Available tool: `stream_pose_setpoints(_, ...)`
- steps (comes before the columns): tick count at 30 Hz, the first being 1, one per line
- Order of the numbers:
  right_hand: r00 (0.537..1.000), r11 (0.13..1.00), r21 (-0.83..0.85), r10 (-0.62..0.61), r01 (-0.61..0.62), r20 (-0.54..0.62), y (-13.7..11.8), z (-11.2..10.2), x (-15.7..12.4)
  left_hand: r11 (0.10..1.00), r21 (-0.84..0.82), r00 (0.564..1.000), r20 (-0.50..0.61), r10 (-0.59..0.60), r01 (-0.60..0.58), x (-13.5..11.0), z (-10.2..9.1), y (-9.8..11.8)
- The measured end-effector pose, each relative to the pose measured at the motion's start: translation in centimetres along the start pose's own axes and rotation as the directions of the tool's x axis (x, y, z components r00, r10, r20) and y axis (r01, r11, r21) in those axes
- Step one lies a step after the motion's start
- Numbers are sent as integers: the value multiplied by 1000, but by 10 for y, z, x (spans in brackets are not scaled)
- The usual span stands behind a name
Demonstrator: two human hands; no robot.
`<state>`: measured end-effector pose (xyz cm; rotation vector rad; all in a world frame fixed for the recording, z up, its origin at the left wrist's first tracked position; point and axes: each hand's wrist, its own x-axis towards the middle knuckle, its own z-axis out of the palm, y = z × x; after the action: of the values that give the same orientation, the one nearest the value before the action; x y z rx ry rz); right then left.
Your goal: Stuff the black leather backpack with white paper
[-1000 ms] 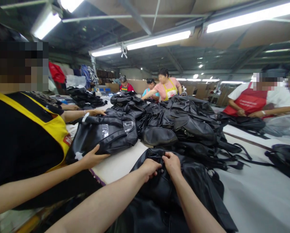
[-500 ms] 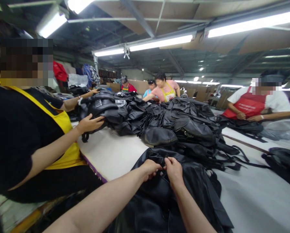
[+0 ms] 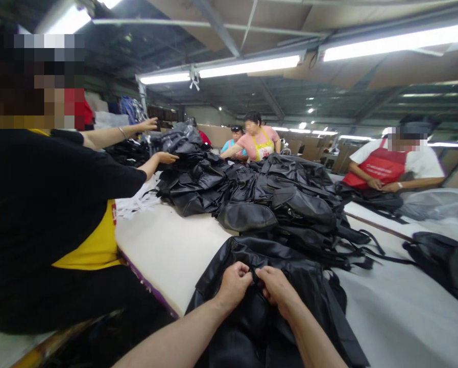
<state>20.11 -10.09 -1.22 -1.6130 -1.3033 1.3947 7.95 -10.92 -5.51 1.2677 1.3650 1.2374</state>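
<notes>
Black bag pinched btwn both hands, table edge.

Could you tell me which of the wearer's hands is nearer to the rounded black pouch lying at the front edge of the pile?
Left. The left hand grips the black bag almost directly below the rounded pouch; the right hand grips beside it, slightly farther right.

White print on the red apron is too small to read; nothing else legible
</notes>
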Motion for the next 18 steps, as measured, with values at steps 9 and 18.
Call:
stream_pose_setpoints(9,991,988,80,132,-130,-25,-13,12,3,999,-15,999,-19,44,-45,0,-3,3)
stream_pose_setpoints(18,965,960,120,239,-252,111,-23,0,0,976,85,980,18,200,-201,-4,-10,10)
